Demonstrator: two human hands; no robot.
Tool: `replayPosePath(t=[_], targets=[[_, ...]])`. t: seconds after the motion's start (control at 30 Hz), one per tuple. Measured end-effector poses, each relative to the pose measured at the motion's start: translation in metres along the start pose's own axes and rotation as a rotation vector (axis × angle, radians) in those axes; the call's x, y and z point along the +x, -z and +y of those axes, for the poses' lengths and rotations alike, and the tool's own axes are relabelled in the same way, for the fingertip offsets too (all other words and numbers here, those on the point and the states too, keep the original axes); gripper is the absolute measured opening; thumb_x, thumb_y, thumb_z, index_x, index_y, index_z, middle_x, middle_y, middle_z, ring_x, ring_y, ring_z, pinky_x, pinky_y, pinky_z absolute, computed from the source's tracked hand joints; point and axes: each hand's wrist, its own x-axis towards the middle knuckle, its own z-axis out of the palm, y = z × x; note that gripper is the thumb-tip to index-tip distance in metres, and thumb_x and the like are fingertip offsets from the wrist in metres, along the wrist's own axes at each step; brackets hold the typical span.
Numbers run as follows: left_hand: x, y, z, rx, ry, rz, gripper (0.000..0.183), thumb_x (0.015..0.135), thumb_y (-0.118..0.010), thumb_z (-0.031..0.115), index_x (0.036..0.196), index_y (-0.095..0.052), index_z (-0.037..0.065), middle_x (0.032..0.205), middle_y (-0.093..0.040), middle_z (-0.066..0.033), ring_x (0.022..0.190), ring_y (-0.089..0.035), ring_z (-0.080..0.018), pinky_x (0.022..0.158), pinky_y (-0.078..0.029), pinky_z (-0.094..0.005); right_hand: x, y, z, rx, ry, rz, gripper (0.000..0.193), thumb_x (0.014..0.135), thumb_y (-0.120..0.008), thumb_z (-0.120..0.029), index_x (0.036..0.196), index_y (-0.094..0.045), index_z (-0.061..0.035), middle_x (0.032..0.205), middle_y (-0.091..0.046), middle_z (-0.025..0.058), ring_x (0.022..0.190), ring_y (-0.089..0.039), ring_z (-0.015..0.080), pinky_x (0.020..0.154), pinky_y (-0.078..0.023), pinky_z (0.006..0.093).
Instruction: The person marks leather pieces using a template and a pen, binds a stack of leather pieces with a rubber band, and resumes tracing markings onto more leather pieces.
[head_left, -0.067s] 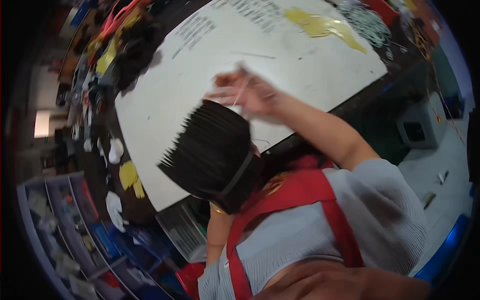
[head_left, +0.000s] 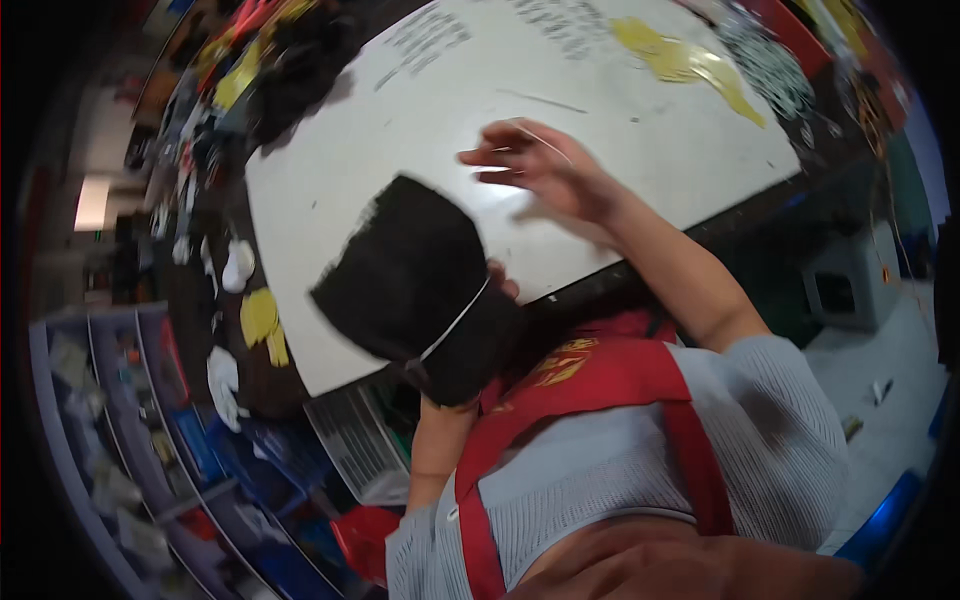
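Note:
A thick stack of black, sheet-like pieces point(head_left: 400, 270) is in my left hand point(head_left: 505, 283), over the near left part of the white table. Most of that hand is hidden behind the stack; only fingertips show at its right edge. A thin pale band point(head_left: 456, 332) runs across the lower part of the stack. To the right and farther up, my right hand point(head_left: 550, 170) is raised above the table, apart from the stack, its fingers bent and pointing left. A thin white strand point(head_left: 545, 143) lies across its fingers; how it is gripped is partly unclear.
The white table point(head_left: 350, 160) carries yellow sheets point(head_left: 690, 65) and a pile of pale green bands or cords point(head_left: 770, 70) at far right. Dark bundles point(head_left: 300, 75) lie far left. Compartment shelves point(head_left: 130, 400) stand left, a grey box point(head_left: 850, 280) right.
My right hand has moved right, away from the stack, taking the white strand along. The black stack has turned slightly, and its layered edge now looks blurred.

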Motion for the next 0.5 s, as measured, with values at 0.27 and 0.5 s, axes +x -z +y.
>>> replayPosePath(t=[0.27, 0.5], targets=[[-0.004, -0.011, 0.014, 0.183, 0.24, 0.319, 0.079, 0.081, -0.075, 0.025, 0.147, -0.039, 0.003, 0.142, -0.052, -0.0143, 0.126, -0.057, -0.0289, 0.109, -0.046, -0.041, 0.008, -0.083, -0.077, -1.329, 0.144, -0.722, 0.097, 0.056, -0.094, -0.034, 0.134, -0.046, -0.0041, 0.134, -0.051, 0.0156, 0.127, -0.052, 0.0346, 0.115, -0.032, 0.0508], [0.023, 0.024, 0.021, 0.525, 0.423, 0.322, 0.059, 0.087, -0.067, 0.022, 0.139, -0.047, 0.002, 0.129, -0.06, -0.0135, 0.117, -0.061, -0.0253, 0.098, -0.052, -0.0373, -0.008, -0.103, -0.062, -1.688, 0.38, -0.945, 0.039, 0.08, -0.073, -0.031, 0.107, -0.06, -0.0057, 0.104, -0.066, 0.0078, 0.107, -0.064, 0.0266, 0.115, -0.024, 0.0655]])
